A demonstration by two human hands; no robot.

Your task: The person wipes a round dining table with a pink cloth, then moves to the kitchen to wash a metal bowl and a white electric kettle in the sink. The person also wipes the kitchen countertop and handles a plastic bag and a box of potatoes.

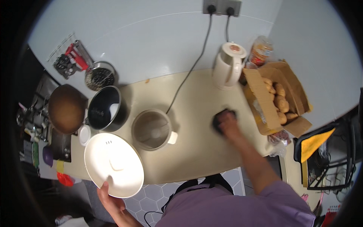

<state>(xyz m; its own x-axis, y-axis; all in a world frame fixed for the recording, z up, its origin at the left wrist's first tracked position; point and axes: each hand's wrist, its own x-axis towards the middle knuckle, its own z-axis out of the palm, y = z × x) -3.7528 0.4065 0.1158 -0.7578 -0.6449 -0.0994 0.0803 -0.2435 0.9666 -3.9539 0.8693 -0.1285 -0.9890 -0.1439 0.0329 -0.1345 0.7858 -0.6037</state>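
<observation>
My left hand [109,198] grips the near rim of a white oval basin [124,159], its thumb over the edge; the basin is tilted at the counter's left front. On the right part of the beige countertop [192,136], my right hand [229,124] is pressed on a dark cloth or pad [217,122], blurred by motion. An open round pot with a white handle [151,129] stands between my hands. Beyond the basin is a dark inner pot [104,108] with something white inside.
A white kettle [225,68] stands at the back, near a jar [260,51]. An open cardboard box [262,99] of potatoes sits at the right, beside a plastic bag [279,144]. A black cord [191,69] crosses the counter. A brown pan [66,109] stands left.
</observation>
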